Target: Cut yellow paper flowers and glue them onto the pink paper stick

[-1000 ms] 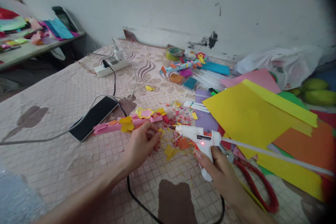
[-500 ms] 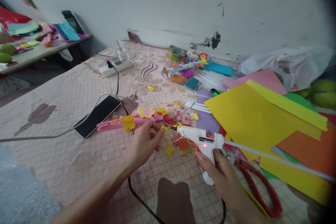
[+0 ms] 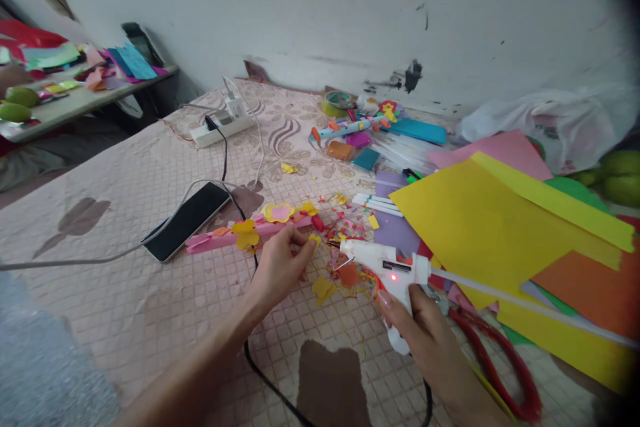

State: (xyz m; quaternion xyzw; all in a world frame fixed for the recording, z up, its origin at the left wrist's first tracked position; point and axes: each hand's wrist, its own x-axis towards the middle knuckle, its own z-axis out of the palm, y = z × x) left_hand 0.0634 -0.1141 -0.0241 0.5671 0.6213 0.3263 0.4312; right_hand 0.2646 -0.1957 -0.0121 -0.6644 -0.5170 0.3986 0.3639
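My right hand (image 3: pixel 425 327) is closed round the handle of a white hot glue gun (image 3: pixel 367 255) with a red light lit on its side. A long glue stick (image 3: pixel 530 303) runs out of its back end. Between the thumb and fingers of my left hand (image 3: pixel 287 257) is a small yellow paper flower (image 3: pixel 315 240), a short way left of the gun's nozzle. Just beyond that hand lies a pink paper strip (image 3: pixel 215 242) bearing yellow and orange paper flowers. Another yellow paper flower (image 3: pixel 324 288) rests on the cloth below the nozzle.
Red-handled scissors (image 3: pixel 493 360) and yellow paper sheets (image 3: pixel 480 227) lie at right. A phone (image 3: pixel 187 221) and a white power strip (image 3: pixel 223 131) with cables are at left. Paper scraps (image 3: pixel 350 223) and a decorated blue strip (image 3: pixel 350 127) lie farther back. A black cord (image 3: pixel 270 380) crosses the front.
The glue gun's nozzle and the yellow flower in my left hand are slightly farther apart. Both hands keep their holds, and the view has shifted a little.
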